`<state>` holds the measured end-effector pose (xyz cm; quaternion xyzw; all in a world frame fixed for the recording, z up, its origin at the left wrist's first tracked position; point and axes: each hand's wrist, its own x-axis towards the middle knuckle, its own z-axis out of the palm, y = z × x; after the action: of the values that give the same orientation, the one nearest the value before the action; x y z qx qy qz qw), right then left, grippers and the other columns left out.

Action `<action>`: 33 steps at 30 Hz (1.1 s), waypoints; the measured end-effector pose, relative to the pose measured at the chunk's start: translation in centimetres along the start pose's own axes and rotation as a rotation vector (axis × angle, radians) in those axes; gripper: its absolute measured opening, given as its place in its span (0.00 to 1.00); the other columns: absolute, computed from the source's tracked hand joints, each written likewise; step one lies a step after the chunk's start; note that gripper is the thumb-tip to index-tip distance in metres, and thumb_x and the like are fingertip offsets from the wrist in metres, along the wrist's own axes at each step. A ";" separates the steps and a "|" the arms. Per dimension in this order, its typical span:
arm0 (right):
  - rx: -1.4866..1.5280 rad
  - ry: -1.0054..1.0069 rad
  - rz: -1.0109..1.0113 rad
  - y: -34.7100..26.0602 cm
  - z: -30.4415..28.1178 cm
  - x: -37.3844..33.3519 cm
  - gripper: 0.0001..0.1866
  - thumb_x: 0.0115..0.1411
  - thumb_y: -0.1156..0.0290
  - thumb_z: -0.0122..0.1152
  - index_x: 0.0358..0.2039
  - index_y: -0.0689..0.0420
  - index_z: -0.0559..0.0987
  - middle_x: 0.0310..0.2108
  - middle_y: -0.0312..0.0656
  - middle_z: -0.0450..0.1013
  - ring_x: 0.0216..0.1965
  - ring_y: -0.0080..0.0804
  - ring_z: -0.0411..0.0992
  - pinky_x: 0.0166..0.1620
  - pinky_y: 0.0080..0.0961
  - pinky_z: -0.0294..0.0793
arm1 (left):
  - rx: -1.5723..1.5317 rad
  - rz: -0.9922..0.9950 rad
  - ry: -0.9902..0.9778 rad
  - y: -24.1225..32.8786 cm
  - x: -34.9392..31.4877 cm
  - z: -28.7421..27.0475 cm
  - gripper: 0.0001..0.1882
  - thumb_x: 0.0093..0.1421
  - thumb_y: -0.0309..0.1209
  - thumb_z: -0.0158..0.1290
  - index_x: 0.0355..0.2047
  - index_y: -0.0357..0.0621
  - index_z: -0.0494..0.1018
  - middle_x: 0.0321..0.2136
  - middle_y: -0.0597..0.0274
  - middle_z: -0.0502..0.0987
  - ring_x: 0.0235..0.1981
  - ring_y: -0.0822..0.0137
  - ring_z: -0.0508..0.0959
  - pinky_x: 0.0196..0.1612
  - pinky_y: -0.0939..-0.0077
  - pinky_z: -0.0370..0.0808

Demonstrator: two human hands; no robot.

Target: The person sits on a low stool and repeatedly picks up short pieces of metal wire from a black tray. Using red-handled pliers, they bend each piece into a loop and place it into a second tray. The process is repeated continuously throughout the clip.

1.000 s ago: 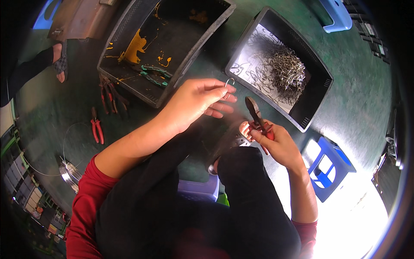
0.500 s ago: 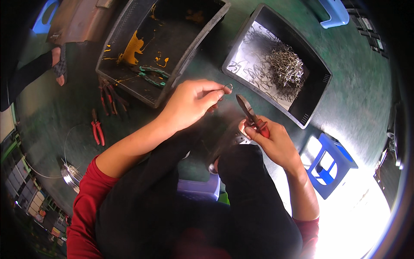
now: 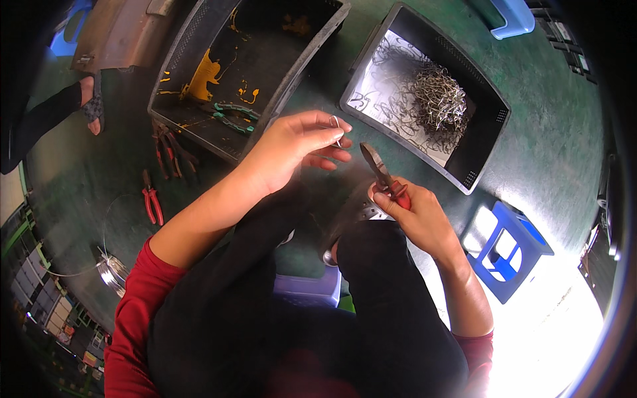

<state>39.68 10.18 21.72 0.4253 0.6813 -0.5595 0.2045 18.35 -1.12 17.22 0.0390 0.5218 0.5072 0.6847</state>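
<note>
Between the thumb and fingers of my left hand (image 3: 292, 144) is a small bent wire hook (image 3: 336, 124), its curve standing up from the fingertips. My right hand (image 3: 417, 215) is closed around the red handles of a pair of pliers (image 3: 383, 172). The pliers' dark jaws point up and left, a short way from the wire piece and apart from it. Beyond my hands, to the right, a black crate (image 3: 409, 147) holds a heap of bent wire hooks (image 3: 440, 99) on a white sheet.
A larger black crate (image 3: 279, 99), stained yellow, stands at the far left with green-handled pliers (image 3: 233, 114) inside. Red-handled pliers (image 3: 152, 202) and a wire coil (image 3: 113, 274) lie on the floor to the left. A blue stool (image 3: 507, 252) stands at right; another person's foot (image 3: 91, 109) is at far left.
My left hand has shifted slightly left and turned, its lower fingers spreading and the wire piece now standing more upright. The right hand and pliers have barely moved.
</note>
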 end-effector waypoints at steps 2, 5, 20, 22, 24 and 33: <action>-0.001 -0.004 0.003 0.1 0.0 0.0 0.15 0.63 0.62 0.57 0.42 0.61 0.78 0.32 0.39 0.77 0.36 0.22 0.72 0.45 0.23 0.69 | -0.002 -0.005 -0.003 -0.1 0.1 0.0 0.12 0.62 0.32 0.54 0.44 0.41 0.75 0.35 0.60 0.79 0.36 0.68 0.81 0.36 0.78 0.77; -0.014 -0.018 0.010 0.5 -0.1 0.0 0.17 0.62 0.60 0.57 0.44 0.60 0.77 0.33 0.43 0.77 0.38 0.30 0.73 0.45 0.27 0.70 | 0.295 0.080 0.023 0.4 0.8 0.3 0.13 0.62 0.33 0.55 0.43 0.40 0.76 0.32 0.62 0.79 0.33 0.70 0.81 0.34 0.78 0.77; -0.221 -0.121 0.055 1.9 0.8 -1.0 0.22 0.60 0.53 0.57 0.46 0.56 0.76 0.40 0.51 0.76 0.46 0.50 0.74 0.49 0.40 0.71 | 0.896 0.255 0.137 0.6 0.4 -3.9 0.12 0.65 0.30 0.49 0.45 0.38 0.76 0.36 0.61 0.81 0.36 0.72 0.79 0.41 0.78 0.75; -0.287 -0.104 0.011 2.3 1.3 -1.2 0.22 0.60 0.53 0.56 0.47 0.56 0.75 0.41 0.50 0.76 0.46 0.49 0.73 0.50 0.40 0.71 | 0.876 0.193 0.141 -0.3 -0.5 -5.1 0.12 0.65 0.30 0.48 0.45 0.38 0.76 0.36 0.63 0.80 0.36 0.74 0.78 0.41 0.78 0.74; -0.309 -0.143 -0.039 2.7 1.8 -1.5 0.21 0.60 0.54 0.57 0.46 0.56 0.75 0.41 0.49 0.75 0.45 0.49 0.74 0.49 0.41 0.72 | 0.853 0.184 0.145 -1.3 -1.2 -5.9 0.12 0.63 0.30 0.50 0.43 0.38 0.76 0.33 0.60 0.81 0.34 0.72 0.79 0.39 0.78 0.74; -0.698 -0.220 -0.137 3.9 4.4 -2.6 0.22 0.54 0.67 0.61 0.49 0.62 0.73 0.38 0.50 0.75 0.40 0.48 0.75 0.43 0.40 0.75 | 0.773 0.101 0.148 -2.0 -1.2 -7.7 0.12 0.65 0.30 0.47 0.45 0.39 0.75 0.35 0.57 0.80 0.34 0.72 0.80 0.36 0.80 0.74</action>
<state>43.44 5.20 20.13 0.2207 0.8318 -0.3483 0.3716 13.94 -6.62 13.36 0.2827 0.7196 0.3080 0.5545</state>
